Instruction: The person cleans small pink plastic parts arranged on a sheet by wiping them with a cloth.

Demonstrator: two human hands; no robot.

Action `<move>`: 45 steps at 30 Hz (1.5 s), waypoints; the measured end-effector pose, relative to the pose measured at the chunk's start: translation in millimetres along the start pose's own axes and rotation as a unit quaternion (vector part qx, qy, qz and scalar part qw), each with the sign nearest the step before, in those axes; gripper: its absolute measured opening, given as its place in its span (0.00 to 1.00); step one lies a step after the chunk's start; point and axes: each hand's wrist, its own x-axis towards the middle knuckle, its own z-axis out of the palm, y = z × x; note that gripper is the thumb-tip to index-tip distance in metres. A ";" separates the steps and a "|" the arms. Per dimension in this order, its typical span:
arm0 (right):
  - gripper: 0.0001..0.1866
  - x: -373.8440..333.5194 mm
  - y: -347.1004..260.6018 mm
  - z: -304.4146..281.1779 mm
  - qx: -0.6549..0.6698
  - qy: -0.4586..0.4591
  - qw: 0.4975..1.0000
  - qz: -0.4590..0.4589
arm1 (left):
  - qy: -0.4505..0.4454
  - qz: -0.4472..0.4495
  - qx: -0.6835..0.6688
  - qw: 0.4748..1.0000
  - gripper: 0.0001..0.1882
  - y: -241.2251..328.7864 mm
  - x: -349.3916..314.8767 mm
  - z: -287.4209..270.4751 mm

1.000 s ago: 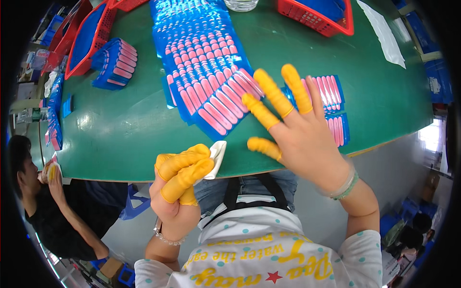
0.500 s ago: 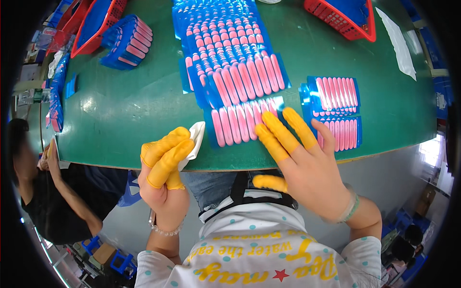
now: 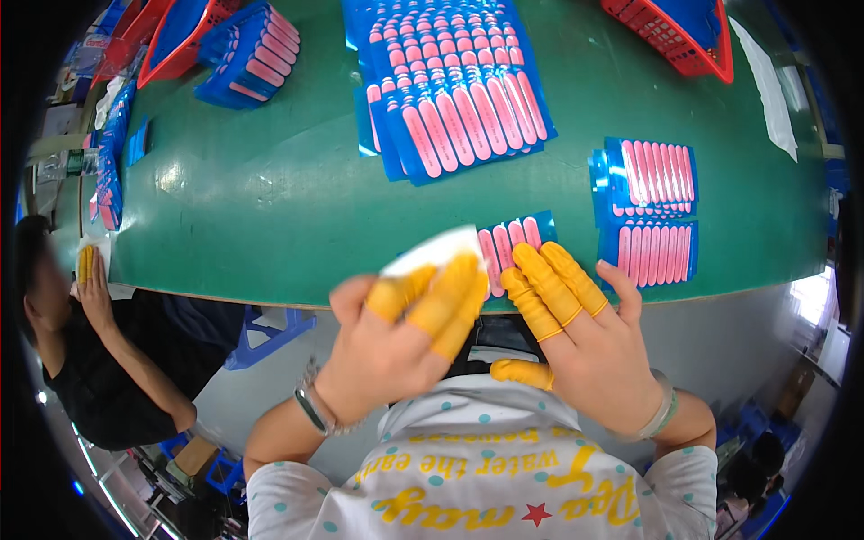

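While your left hand [image 3: 396, 346] lies back upward just left of the frame's lower centre, its yellow-cotted fingers [image 3: 445, 306] rest together over a white cloth [image 3: 445, 247]; you cannot see the thumb, so how tightly that grip closes on the cloth cannot be told.

The blue sheet of pink rounded strips [image 3: 507, 247] lies between your two hands, near the middle of the frame, at the near edge of the green counter [image 3: 270, 189]. Your cloth overlaps its left side, and your right hand [image 3: 598, 355] covers its lower right corner. That right grip is spread rather than pinched: three yellow-cotted fingers lie side by side on the sheet, the bare little finger stands off to the right, and the thumb [image 3: 522, 374] sits well apart below the counter's edge.

Beyond your hands, a thick spread of matching sheets [image 3: 468, 117] fills the upper centre. To your right, two smaller groups lie one above the other, an upper batch [image 3: 661, 173] and a lower batch [image 3: 654, 254].
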 end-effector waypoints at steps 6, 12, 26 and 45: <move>0.38 -0.3 -3.3 1.9 0.004 0.014 1.000 0.013 | 0.029 0.010 -0.030 0.999 0.17 -1.3 -2.4 4.4; 0.36 -1.2 -5.3 4.4 -0.021 0.024 0.999 0.013 | 0.020 0.034 -0.025 0.999 0.18 4.8 -7.9 -0.8; 0.36 -1.6 4.4 7.7 -0.036 0.047 0.998 0.016 | 0.027 0.019 -0.008 0.999 0.21 -13.5 31.8 9.3; 0.32 -3.9 22.2 -2.4 0.101 0.047 0.994 -0.022 | -0.066 -0.010 -0.052 0.996 0.23 1.6 16.3 -20.7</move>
